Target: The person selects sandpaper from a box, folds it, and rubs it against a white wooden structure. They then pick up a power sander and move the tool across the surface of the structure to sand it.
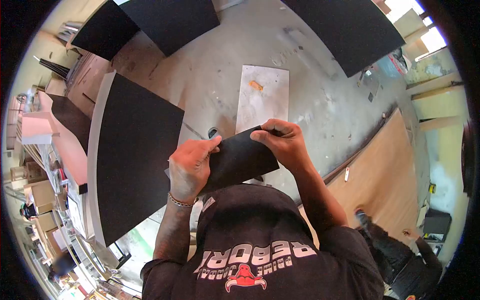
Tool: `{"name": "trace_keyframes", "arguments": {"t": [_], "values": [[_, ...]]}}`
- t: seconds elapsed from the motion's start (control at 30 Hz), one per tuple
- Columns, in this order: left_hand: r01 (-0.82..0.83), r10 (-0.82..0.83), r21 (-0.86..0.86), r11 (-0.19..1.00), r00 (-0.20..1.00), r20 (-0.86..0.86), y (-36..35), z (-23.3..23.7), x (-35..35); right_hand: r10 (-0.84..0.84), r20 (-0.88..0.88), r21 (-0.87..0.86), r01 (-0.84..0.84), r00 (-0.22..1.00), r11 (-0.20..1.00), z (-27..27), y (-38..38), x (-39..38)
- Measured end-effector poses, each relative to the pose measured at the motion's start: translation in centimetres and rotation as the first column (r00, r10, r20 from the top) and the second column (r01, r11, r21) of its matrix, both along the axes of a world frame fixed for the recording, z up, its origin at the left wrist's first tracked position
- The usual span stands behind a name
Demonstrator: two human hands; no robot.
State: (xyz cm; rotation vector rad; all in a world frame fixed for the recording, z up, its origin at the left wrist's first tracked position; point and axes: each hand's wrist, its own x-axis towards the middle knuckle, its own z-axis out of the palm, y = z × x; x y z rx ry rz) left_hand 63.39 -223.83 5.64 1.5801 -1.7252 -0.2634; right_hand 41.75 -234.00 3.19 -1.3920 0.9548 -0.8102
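Between my two hands is a small stiff-looking black sheet (240,161), held in front of my shirt and slightly tilted. My left hand (190,166) grips its left end, thumb on top and fingers curled round the edge. At the upper right corner, my right hand (284,142) pinches the sheet between thumb and bent fingers. What the sheet is made of I cannot make out. A large black panel (137,155) with a pale edge lies left of my left hand. Beyond the hands, a white board (263,95) with an orange mark rests on the floor.
More black panels (172,22) stand at the far left, and another black panel (345,32) at the upper right. A brown wooden sheet (380,172) lies on the right. Another person (412,265) in dark clothes is at the lower right. Cluttered shelving (55,210) lines the left.
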Motion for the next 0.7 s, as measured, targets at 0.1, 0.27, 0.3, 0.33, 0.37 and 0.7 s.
{"name": "trace_keyframes", "arguments": {"t": [0.1, 0.27, 0.3, 0.33, 0.37, 0.7], "values": [[-0.006, 0.005, -0.033, 0.999, 0.999, -0.039, -4.1, -1.2, 3.8, -0.006, -0.021, -0.002, 0.006, 1.0, 1.0, 0.1, -4.2, 3.9], [-0.028, 0.022, -0.059, 0.998, 0.994, -0.109, -11.4, -0.9, 11.0, -0.027, -0.051, 0.007, 0.028, 0.998, 1.0, 0.5, -11.9, 11.4], [-0.018, 0.009, -0.095, 0.995, 0.996, -0.089, -12.8, -0.9, 12.4, -0.014, -0.061, -0.008, 0.014, 0.998, 1.0, 0.9, -13.5, 12.9], [-0.032, 0.021, -0.107, 0.994, 0.995, -0.098, -14.3, -0.7, 13.8, -0.004, -0.056, -0.022, 0.003, 0.998, 1.0, 1.3, -15.0, 14.4], [-0.031, 0.021, -0.119, 0.992, 0.996, -0.087, -15.4, -0.4, 15.2, 0.001, -0.048, -0.027, -0.002, 0.999, 1.0, 1.6, -16.1, 15.7], [-0.013, -0.003, -0.179, 0.984, 0.996, -0.089, -26.2, 0.5, 24.4, 0.013, -0.12, -0.149, -0.031, 0.993, 0.988, 3.1, -27.6, 25.3]]}}
